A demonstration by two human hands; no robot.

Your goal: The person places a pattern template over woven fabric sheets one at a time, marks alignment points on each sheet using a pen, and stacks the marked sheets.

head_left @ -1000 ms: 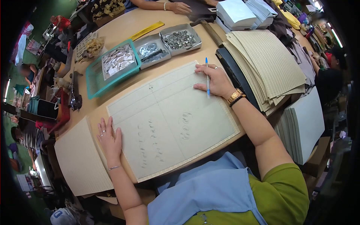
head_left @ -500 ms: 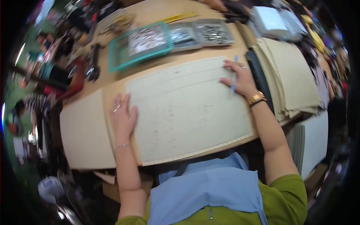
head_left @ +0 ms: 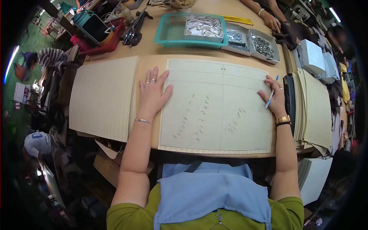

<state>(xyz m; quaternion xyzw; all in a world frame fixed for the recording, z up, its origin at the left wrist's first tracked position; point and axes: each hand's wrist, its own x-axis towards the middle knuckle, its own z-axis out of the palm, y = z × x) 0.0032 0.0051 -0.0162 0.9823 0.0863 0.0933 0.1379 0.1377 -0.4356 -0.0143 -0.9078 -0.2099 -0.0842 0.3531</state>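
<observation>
Marked board (head_left: 209, 111) lies flat on the worktop (head_left: 149, 63), right in front of the person; handwriting and ruled lines on its face. Patterned sheet (head_left: 214, 150) underneath, edge showing along the near side.

Left hand (head_left: 153, 96): palm down, fingers (head_left: 154, 74) spread, thumb on the board's left edge, nothing gripped. Right hand (head_left: 277, 101): has the blue pen (head_left: 271, 95) tucked across it; thumb and forefinger well apart, tips on the board near its far right corner. Can't tell which pen end is the tip.

Around it: sheet stack (head_left: 103, 99) just left, second patterned stack (head_left: 316, 111) to the right past a dark slab (head_left: 290, 99). Beyond the far edge: teal basket (head_left: 168, 38), box of white pieces (head_left: 205, 27) in it, tray of metal bits (head_left: 262, 48), yellow ruler (head_left: 237, 19). Co-worker's hand (head_left: 271, 22) near the tray.

Risks, my read: board could skate on the sheet if one hand pushes harder or lets up, throwing edges out of line. Both hands sit toward the far half, so the near edge looks least restrained; a bump from the apron (head_left: 214, 191) could swing it. Loose pen carry could leave a stray mark.

Vs 1 s ago: view has turned; board was slanted, now nearly square to it. Hands sit at about the same spots on the board, pen still in the right. Half a second ago was blurred; writing reads sharper now.
</observation>
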